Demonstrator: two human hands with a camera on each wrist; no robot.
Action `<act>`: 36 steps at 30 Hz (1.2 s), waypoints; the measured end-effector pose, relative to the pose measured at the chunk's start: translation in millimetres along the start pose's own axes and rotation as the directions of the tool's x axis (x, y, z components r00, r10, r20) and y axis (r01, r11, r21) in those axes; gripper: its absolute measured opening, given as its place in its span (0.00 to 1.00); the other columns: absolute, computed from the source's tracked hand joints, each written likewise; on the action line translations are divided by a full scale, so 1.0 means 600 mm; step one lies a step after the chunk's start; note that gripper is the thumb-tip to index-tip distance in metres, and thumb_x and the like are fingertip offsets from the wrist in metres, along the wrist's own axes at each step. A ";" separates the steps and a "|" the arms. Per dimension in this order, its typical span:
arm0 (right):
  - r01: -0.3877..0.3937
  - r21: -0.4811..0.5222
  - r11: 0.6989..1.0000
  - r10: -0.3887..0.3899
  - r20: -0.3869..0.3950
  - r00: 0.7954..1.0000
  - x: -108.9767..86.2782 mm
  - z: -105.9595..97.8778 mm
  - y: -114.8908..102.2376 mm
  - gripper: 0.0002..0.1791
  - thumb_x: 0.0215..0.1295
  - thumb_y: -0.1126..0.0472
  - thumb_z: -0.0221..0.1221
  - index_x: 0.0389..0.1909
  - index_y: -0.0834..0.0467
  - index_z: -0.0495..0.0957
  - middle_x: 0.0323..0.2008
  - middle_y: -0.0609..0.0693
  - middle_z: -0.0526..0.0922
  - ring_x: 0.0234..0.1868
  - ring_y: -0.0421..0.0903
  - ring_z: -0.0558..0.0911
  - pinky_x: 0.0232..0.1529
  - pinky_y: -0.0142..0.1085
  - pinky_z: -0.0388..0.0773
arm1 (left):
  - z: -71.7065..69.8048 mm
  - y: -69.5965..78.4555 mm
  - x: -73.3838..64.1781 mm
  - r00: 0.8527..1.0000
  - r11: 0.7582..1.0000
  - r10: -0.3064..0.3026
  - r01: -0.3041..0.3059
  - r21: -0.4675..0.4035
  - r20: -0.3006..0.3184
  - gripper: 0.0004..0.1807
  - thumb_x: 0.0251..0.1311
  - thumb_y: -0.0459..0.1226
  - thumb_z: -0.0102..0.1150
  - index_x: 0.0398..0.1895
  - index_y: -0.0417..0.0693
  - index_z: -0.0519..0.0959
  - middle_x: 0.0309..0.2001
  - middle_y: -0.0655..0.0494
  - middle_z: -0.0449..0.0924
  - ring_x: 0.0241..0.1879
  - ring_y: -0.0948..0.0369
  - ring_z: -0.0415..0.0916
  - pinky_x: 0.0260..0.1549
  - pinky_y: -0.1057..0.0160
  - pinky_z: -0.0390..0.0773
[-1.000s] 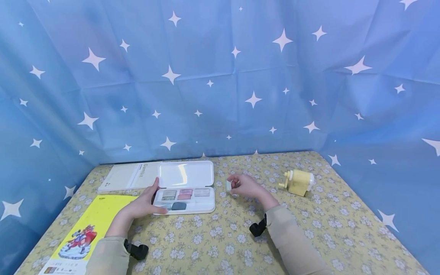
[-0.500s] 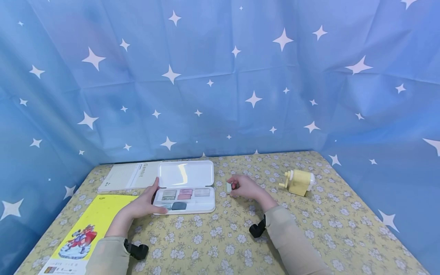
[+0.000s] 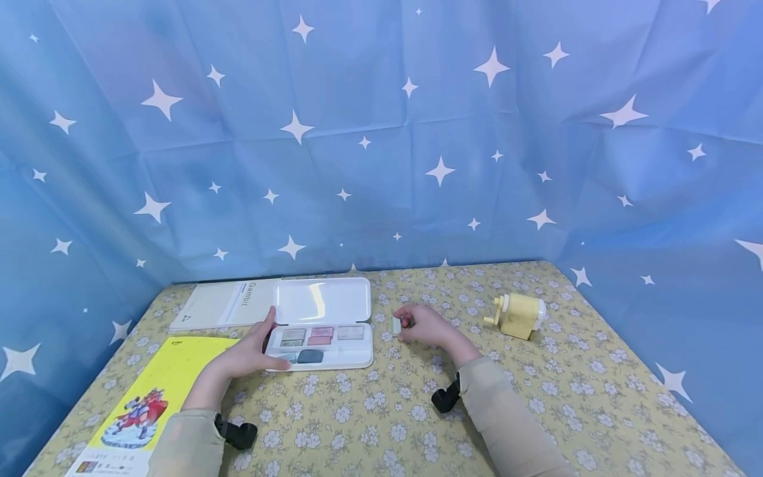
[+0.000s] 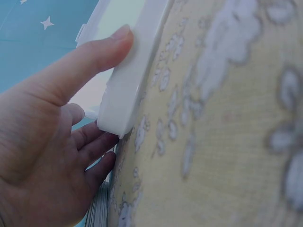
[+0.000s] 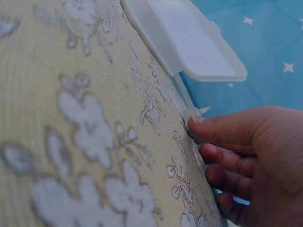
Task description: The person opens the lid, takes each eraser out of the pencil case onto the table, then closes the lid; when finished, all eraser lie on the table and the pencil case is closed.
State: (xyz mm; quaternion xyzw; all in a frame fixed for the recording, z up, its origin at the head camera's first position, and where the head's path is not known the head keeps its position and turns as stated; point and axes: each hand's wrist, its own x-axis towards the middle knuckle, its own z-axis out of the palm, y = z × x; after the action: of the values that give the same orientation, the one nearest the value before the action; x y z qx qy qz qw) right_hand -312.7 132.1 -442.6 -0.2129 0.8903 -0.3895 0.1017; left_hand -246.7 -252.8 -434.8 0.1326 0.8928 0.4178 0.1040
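Observation:
A white hinged case (image 3: 348, 362) lies with its lid (image 3: 342, 301) raised at the back. Inside are several small blocks, among them a pink block (image 3: 320, 336), a pale grey block (image 3: 350, 333) and a dark block (image 3: 310, 358). My left hand (image 3: 250, 351) holds the case's left end, thumb at the front and fingers spread along the side. To the right of the case, my right hand (image 3: 426, 326) pinches a small pale green, eraser-like block (image 5: 189, 115) close over the tablecloth. Its fingers partly hide that block.
A yellow crank pencil sharpener (image 3: 518, 316) stands at the right. Left of the case are a pale Gambit pad (image 3: 220, 306) and a yellow-covered book (image 3: 173, 371), partly under the left hand. A starry blue curtain (image 3: 381, 165) hangs behind the flowered table (image 3: 357, 424).
My right fingers have shifted slightly around the pale green block. The left hand and the case have stayed in place.

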 end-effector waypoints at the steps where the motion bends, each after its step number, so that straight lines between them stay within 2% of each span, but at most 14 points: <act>1: -0.001 0.002 1.000 0.001 -0.001 1.000 0.000 0.000 0.000 0.24 0.59 0.67 0.66 0.57 0.65 0.75 0.33 0.49 0.75 0.34 0.45 0.73 0.36 0.39 0.72 | 0.000 -0.001 0.000 1.000 1.000 0.002 -0.002 -0.001 0.000 0.70 0.45 0.46 0.76 0.77 0.43 0.30 0.74 0.35 0.41 0.70 0.40 0.46 0.64 0.37 0.47; 21: 0.022 0.004 1.000 -0.022 0.010 1.000 0.001 -0.006 -0.007 0.26 0.59 0.66 0.66 0.58 0.65 0.75 0.33 0.50 0.75 0.32 0.45 0.72 0.35 0.40 0.71 | -0.004 -0.001 0.000 1.000 0.999 -0.003 0.004 0.033 -0.014 0.70 0.44 0.47 0.75 0.77 0.44 0.30 0.73 0.35 0.41 0.70 0.40 0.45 0.64 0.36 0.48; 25: 0.004 0.023 1.000 -0.005 0.017 1.000 -0.001 -0.010 -0.010 0.26 0.59 0.65 0.66 0.60 0.63 0.74 0.34 0.50 0.76 0.34 0.46 0.74 0.34 0.39 0.72 | -0.004 0.000 0.000 1.000 1.000 0.002 -0.002 0.031 -0.008 0.69 0.45 0.47 0.75 0.77 0.44 0.30 0.73 0.34 0.41 0.70 0.39 0.45 0.64 0.36 0.48; 29: -0.014 0.002 1.000 0.014 0.007 1.000 -0.004 -0.019 -0.023 0.25 0.60 0.64 0.65 0.60 0.59 0.75 0.35 0.49 0.77 0.31 0.46 0.76 0.29 0.39 0.73 | -0.003 0.002 0.000 1.000 1.000 0.018 -0.018 0.025 0.002 0.69 0.47 0.45 0.75 0.76 0.43 0.29 0.72 0.33 0.43 0.68 0.38 0.47 0.62 0.36 0.51; 33: 0.043 -0.052 0.998 -0.042 0.027 0.999 -0.001 -0.030 -0.046 0.24 0.62 0.64 0.63 0.60 0.58 0.76 0.37 0.50 0.77 0.29 0.46 0.75 0.27 0.39 0.73 | -0.001 0.001 0.000 1.000 0.999 0.018 -0.018 0.027 -0.001 0.69 0.46 0.45 0.75 0.76 0.43 0.30 0.71 0.33 0.45 0.67 0.39 0.50 0.62 0.37 0.53; 36: 0.111 -0.097 0.989 -0.104 0.076 0.992 0.006 -0.034 -0.065 0.23 0.63 0.64 0.63 0.60 0.57 0.76 0.40 0.52 0.78 0.30 0.46 0.75 0.30 0.40 0.74 | 0.000 0.000 0.000 1.000 0.999 0.021 -0.021 0.025 -0.002 0.69 0.46 0.45 0.75 0.76 0.42 0.30 0.71 0.33 0.46 0.67 0.40 0.51 0.62 0.38 0.53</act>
State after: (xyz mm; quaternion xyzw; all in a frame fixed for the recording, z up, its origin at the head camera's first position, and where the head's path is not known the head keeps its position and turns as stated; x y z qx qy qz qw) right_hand -311.5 120.0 -400.2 -0.2789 0.8919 -0.3414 0.1010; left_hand -246.8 -252.7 -434.9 0.1429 0.8966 0.4077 0.0968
